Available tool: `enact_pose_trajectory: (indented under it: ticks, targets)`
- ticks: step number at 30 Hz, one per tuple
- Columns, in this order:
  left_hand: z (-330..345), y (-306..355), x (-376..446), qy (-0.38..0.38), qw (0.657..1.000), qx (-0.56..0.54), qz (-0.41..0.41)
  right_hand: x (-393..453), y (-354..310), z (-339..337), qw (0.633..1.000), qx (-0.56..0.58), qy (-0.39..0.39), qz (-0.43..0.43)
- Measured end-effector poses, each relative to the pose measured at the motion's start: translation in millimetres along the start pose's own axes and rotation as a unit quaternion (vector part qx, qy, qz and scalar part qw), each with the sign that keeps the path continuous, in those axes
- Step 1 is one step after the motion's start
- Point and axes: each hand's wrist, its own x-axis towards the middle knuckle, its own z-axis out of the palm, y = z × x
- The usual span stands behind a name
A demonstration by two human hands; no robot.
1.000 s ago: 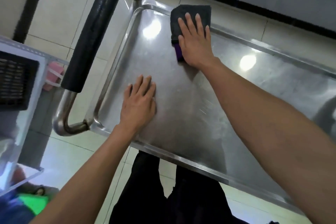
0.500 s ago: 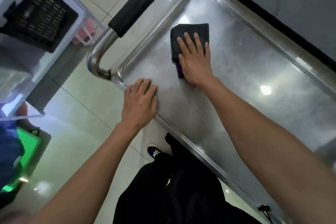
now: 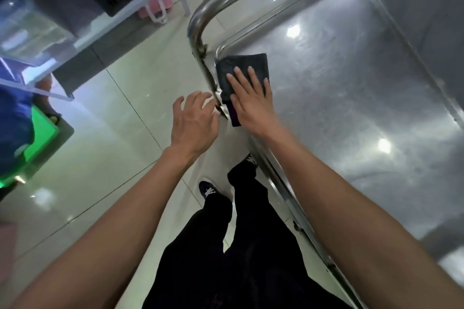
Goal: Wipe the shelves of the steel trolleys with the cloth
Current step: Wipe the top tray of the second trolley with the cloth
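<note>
Right hand (image 3: 253,100): being pressed flat, fingers spread, on the dark folded cloth (image 3: 242,73); cloth partly hidden beneath.
Left hand (image 3: 193,123): being held loosely spread, gripping nothing, beside the steel trolley shelf (image 3: 351,88) corner.
Shelf: being cut off at right.

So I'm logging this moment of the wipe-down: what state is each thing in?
cloth: folded, flat in the shelf's corner
right hand: flat, pressing the cloth
left hand: fingers spread, off the shelf, holding nothing
trolley shelf: bare, shiny

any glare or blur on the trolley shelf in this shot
Head view: round lamp glare spots on the steel shelf, one beyond the cloth, one off to the right; the far floor and rack look soft; straight edges bow from the wide lens.
</note>
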Motion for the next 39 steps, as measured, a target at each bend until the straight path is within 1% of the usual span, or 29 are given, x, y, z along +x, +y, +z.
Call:
enact_pose_trajectory:
  ticks: [5,8,12,15,18,24,29,31,34,39]
  targets:
    - [2,3,9,0.003,1.000,-0.015,-0.006,13,8,-12,0.999,0.000,-0.014,-0.032]
    - [2,12,23,0.001,1.000,-0.019,-0.003,35,18,-23,0.999,-0.001,-0.008,-0.031]
    - [1,32,49,0.001,1.000,-0.024,0.016,59,50,-42,1.000,-0.002,0.004,-0.020]
    - [3,54,73,-0.018,0.999,-0.020,0.037,71,83,-57,1.000,-0.001,0.023,-0.008]
    - [8,77,97,-0.038,0.997,-0.007,0.066,83,120,-76,0.999,0.006,0.039,0.025]
    - [19,120,140,-0.054,0.993,-0.007,0.107,101,190,-114,0.993,0.014,0.067,0.091]
    - [22,140,157,-0.093,0.988,0.012,0.119,120,236,-143,0.988,0.009,0.092,0.127]
    - [24,143,156,-0.106,0.986,0.032,0.125,129,245,-151,0.985,0.005,0.098,0.140]
    - [27,143,153,-0.111,0.986,0.037,0.120,131,241,-148,0.981,-0.004,0.115,0.157]
    - [25,142,151,-0.121,0.982,0.042,0.138,97,230,-131,0.969,0.025,0.122,0.211]
